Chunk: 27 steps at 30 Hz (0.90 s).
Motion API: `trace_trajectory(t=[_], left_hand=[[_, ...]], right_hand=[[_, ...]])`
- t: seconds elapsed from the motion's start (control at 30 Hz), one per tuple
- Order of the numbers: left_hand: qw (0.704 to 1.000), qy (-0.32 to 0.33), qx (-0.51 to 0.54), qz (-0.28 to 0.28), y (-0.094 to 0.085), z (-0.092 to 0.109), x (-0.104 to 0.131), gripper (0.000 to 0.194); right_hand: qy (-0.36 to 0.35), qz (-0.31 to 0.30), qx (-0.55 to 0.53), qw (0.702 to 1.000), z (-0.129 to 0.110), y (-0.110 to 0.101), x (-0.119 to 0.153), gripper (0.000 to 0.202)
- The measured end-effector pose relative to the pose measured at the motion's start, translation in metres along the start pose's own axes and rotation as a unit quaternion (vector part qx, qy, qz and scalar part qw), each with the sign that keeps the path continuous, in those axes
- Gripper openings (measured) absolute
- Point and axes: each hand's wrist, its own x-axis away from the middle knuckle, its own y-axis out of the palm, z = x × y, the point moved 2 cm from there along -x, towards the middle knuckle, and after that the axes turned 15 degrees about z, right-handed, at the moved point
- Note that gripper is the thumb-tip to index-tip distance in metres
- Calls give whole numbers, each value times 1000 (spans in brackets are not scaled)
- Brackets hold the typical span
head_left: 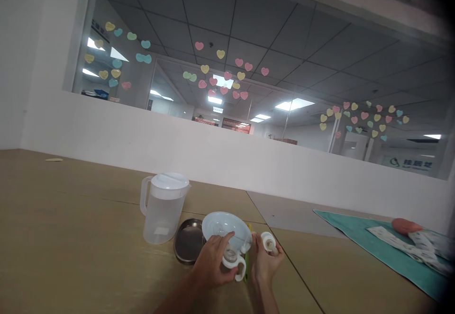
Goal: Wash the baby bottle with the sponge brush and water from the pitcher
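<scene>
Low in the head view, my left hand (212, 263) is wrapped round a small clear bottle (231, 255) with a white handle (241, 269). To its right, my right hand (266, 263) grips a white ring-shaped cap (268, 242) with a pale translucent piece at its centre. Just beyond both hands is a pale blue bowl (232, 223) with clear items inside, partly hidden by my left hand. A green-handled tool (246, 267) lies between my hands, mostly covered.
A lidded clear pitcher (161, 217) holding liquid stands left of a metal tray (189, 242). At right, a teal cloth (359, 231) carries a patterned cloth (401, 245) and a reddish object (406, 226). Behind the table (88, 219) rises a white wall with a window.
</scene>
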Motion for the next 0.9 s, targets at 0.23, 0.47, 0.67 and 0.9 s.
trace_trajectory(t=[0.23, 0.47, 0.67, 0.9], left_hand=[[1000, -3, 0, 0, 1, -1, 0, 83], [1000, -2, 2, -4, 1, 0, 0, 82], [1000, -2, 4, -11, 2, -2, 0, 82], [1000, -1, -2, -12, 1, -1, -1, 82]], right_hand=[[-96, -43, 55, 993, -7, 3, 10, 63], [-139, -136, 114, 974, -1, -1, 9, 50], [-124, -208, 161, 957, 6, -2, 6, 50], [-263, -170, 226, 922, -8, -6, 6, 39]])
